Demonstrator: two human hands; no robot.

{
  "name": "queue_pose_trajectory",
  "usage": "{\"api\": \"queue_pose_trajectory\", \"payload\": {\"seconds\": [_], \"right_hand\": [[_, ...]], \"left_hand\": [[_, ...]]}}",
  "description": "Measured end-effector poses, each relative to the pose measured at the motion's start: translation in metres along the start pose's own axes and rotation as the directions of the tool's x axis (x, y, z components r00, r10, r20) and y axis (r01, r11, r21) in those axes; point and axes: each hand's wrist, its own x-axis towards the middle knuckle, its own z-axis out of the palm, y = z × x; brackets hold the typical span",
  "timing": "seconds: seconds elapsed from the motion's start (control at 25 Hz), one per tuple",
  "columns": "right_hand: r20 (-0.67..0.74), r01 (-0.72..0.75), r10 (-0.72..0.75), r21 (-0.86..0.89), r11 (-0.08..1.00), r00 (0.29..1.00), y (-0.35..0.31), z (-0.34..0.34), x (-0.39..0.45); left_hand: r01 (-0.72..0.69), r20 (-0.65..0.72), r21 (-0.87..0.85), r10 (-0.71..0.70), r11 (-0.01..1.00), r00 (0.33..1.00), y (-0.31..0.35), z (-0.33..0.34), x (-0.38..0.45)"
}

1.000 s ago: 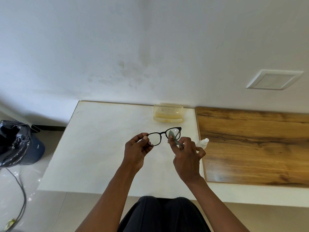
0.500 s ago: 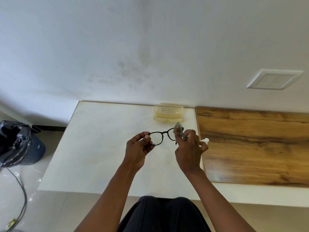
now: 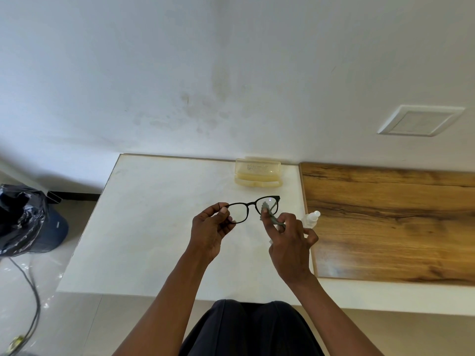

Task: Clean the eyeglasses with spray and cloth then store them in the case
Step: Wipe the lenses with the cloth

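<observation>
Right now the wiping step looks to be under way, so the task seems about midway. Nearest the person, the left hand (image 3: pixel 211 228) pinches the left end of the glasses (image 3: pixel 250 208) between thumb and curled fingers, holding the frame up in the air above the white table (image 3: pixel 144 217). Just right of that, the right hand (image 3: pixel 289 240) pinches a small grey-green cloth (image 3: pixel 270 214) and presses it against the right lens. The left lens is bare; whether it is already clean cannot be told.

Behind the right hand, on the table's right edge, stands a small white spray bottle (image 3: pixel 311 218), partly hidden by the fingers and held by neither hand, so I judge the spraying done, though no wetness can be made out on the lenses.

Farther back on the table, against the wall, lies the pale yellow case (image 3: pixel 257 173), well apart from the glasses; its lid seems to stand open, but that is hard to tell. Left to do, as I judge it: finish the wiping, put down the cloth, fold the arms, lay the glasses in the case and close it.
</observation>
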Motion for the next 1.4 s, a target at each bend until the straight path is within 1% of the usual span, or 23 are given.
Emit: {"api": "queue_pose_trajectory", "payload": {"seconds": [0.28, 0.44, 0.56, 0.88, 1.0, 1.12, 1.24, 1.4], "right_hand": [[-0.038, -0.088, 0.088, -0.005, 0.996, 0.995, 0.008, -0.003, 0.011], [-0.032, -0.1, 0.1, 0.013, 0.995, 0.994, 0.004, -0.001, 0.021], [-0.03, -0.086, 0.087, 0.023, 0.996, 0.996, -0.001, -0.001, 0.023], [-0.035, 0.015, -0.015, 0.011, 1.0, 0.999, -0.005, -0.001, 0.01], [-0.028, 0.024, -0.023, 0.01, 1.0, 0.999, -0.001, -0.001, 0.003], [-0.009, 0.005, -0.005, 0.017, 1.0, 1.0, 0.004, -0.002, -0.001], [0.014, -0.058, 0.057, 0.028, 0.998, 0.998, 0.01, -0.003, -0.001], [0.001, -0.097, 0.097, 0.043, 0.994, 0.995, 0.011, -0.004, 0.01]], "left_hand": [[0.013, 0.012, 0.005, -0.013, 1.0, 1.0, 0.002, -0.002, 0.0], [0.024, 0.021, -0.004, -0.024, 1.0, 1.0, 0.001, -0.002, 0.0], [0.024, 0.018, 0.005, -0.024, 1.0, 1.0, -0.001, -0.002, -0.001], [0.013, 0.009, 0.009, -0.013, 1.0, 1.0, -0.002, -0.001, -0.002], [0.013, 0.008, 0.009, -0.013, 1.0, 1.0, -0.001, -0.001, -0.002], [0.014, 0.01, 0.015, -0.014, 1.0, 1.0, 0.0, -0.001, -0.001], [0.015, 0.018, 0.015, -0.015, 1.0, 1.0, 0.001, -0.002, -0.002], [0.017, 0.028, 0.006, -0.017, 1.0, 0.999, 0.002, -0.002, -0.002]]}}
